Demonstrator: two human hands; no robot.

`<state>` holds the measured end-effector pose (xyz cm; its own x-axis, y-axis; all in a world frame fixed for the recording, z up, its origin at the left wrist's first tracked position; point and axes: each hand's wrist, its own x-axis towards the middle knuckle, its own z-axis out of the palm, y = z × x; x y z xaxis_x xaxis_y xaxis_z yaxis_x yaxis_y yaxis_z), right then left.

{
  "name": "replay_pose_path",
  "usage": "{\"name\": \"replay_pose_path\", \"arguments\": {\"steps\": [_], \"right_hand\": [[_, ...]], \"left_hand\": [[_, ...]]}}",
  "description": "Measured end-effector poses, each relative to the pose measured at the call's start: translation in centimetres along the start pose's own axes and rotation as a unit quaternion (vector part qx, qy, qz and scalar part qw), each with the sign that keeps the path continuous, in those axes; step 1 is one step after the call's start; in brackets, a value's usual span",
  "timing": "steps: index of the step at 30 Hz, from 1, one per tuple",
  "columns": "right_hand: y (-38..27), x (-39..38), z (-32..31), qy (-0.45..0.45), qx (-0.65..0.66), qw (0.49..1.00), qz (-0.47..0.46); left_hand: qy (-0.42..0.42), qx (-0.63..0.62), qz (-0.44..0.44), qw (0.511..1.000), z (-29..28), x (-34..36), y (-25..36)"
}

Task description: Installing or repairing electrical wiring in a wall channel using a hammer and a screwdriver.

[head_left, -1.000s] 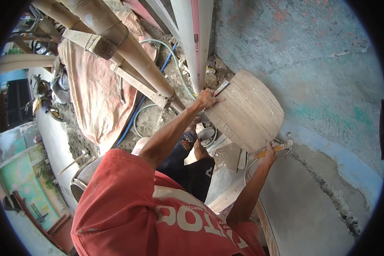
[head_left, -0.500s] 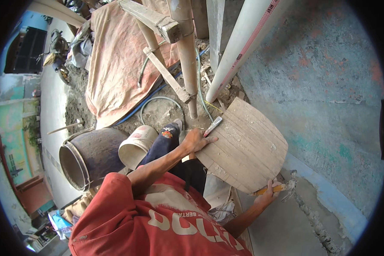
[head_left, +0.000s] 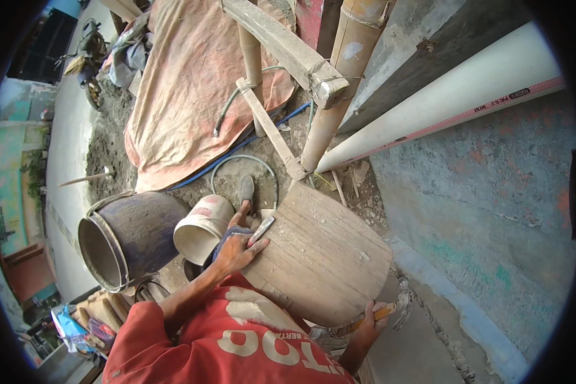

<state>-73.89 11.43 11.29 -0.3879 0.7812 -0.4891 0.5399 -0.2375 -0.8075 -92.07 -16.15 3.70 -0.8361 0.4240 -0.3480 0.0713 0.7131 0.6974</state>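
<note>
A worn, dusty wooden board (head_left: 323, 249) with a curved outline is held in front of my body. My left hand (head_left: 237, 252) is closed at its left edge, and a chisel-like tool with a flat metal blade (head_left: 262, 229) sticks out from those fingers over the board. My right hand (head_left: 368, 325) is closed by the board's near right corner, round the yellow-orange handle (head_left: 385, 312) of a tool. This tool's grey, dirt-caked head (head_left: 404, 302) lies beyond the board; its kind is hard to make out.
A dirty blue drum (head_left: 144, 232) and a white bucket (head_left: 205, 225) lie tipped at left. Ahead stand bamboo poles (head_left: 339, 83) with a wooden crosspiece (head_left: 288, 41), and a white pipe (head_left: 454, 96) leans there. A blue wall (head_left: 486, 192) is at right; an orange tarp (head_left: 185, 83) covers the ground ahead.
The board and both my hands have shifted left and down in the picture, the board lying slightly flatter. The view has turned, with the poles and pipe moving right. Both hands keep their grip.
</note>
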Motion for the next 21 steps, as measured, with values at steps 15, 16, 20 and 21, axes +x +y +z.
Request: {"name": "replay_pose_path", "arguments": {"steps": [15,16,20,21], "right_hand": [[2.4,-2.9,5.3,-0.001,-0.138,0.99,0.007],[2.7,-2.8,5.2,0.006,-0.138,0.99,0.021],[4.8,-2.2,5.0,0.032,-0.168,0.985,-0.01],[4.8,-2.0,5.1,0.032,-0.171,0.985,-0.008]], "left_hand": [[-0.118,-0.163,-0.26,0.944,-2.4,-1.4,-6.2],[-0.122,-0.176,-0.267,0.94,-2.1,-1.5,-6.3],[-0.151,-0.21,-0.3,0.918,-1.0,-2.5,-8.2],[-0.153,-0.211,-0.302,0.917,-0.4,-2.6,-8.6]]}}
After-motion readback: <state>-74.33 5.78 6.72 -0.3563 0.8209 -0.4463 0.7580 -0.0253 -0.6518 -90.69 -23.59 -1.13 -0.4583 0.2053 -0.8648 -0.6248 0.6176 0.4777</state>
